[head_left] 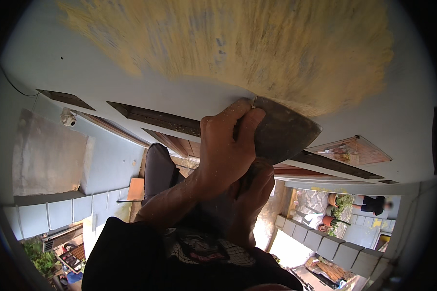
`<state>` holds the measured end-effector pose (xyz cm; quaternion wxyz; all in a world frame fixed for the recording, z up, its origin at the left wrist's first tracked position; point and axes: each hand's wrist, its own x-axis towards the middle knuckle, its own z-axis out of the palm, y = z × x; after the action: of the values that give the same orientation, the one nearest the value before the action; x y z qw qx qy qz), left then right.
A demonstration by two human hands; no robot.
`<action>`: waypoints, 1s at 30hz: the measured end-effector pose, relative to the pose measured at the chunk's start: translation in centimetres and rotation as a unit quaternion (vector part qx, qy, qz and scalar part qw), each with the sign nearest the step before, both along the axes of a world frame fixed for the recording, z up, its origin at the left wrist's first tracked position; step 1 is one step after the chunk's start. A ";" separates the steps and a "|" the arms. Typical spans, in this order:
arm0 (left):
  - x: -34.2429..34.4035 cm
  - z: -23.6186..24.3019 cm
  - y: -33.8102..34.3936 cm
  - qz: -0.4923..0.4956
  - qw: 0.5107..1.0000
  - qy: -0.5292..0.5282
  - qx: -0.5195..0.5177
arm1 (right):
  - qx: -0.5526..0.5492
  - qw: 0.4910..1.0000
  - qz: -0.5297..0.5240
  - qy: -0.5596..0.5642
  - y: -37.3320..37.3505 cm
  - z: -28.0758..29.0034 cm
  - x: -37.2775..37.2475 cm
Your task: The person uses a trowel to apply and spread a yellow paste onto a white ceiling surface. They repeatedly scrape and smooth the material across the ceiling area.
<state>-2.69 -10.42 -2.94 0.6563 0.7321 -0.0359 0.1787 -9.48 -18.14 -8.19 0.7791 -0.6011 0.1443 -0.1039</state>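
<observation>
A dark, flat, wide plate [284,128], like a scraper blade, lies close to the pale wall [175,89], at the lower edge of a large yellow smeared patch [257,43]. My left hand [228,145] pinches the plate's upper left corner between thumb and fingers, and pale dust or paste speckles its skin. Below it, my right hand [258,186] is closed at the plate's lower end. The left hand and the plate partly cover its grip, so any handle there is hidden.
Dark recessed slots [155,116] run across the wall under the patch. A white camera [68,117] is mounted at the left. To the right hangs a framed picture [355,151]. Far below at the right are potted plants [328,220] and another person [372,204].
</observation>
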 end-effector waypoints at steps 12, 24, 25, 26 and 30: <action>0.1 0.2 0.0 -0.021 0.999 0.043 -0.014 | -0.002 0.999 -0.016 0.028 0.0 -0.3 -0.3; 0.3 0.5 -0.4 -0.014 1.000 -0.010 -0.018 | 0.011 1.000 0.020 0.011 -0.9 0.0 -0.2; 0.5 1.1 -0.3 -0.016 0.999 0.001 -0.033 | 0.017 0.999 0.044 -0.012 -1.0 0.3 0.2; 0.5 0.8 -0.1 -0.028 0.999 0.033 -0.032 | 0.006 1.000 0.016 0.008 -0.9 0.1 0.1; 0.6 -0.9 -0.8 -0.012 0.999 -0.038 0.025 | -0.020 0.998 -0.037 0.048 -0.7 0.7 -0.2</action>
<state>-2.11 -11.27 -3.80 0.6379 0.7408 -0.0742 0.1969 -9.64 -18.84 -7.52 0.7549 -0.6151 0.2011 -0.1065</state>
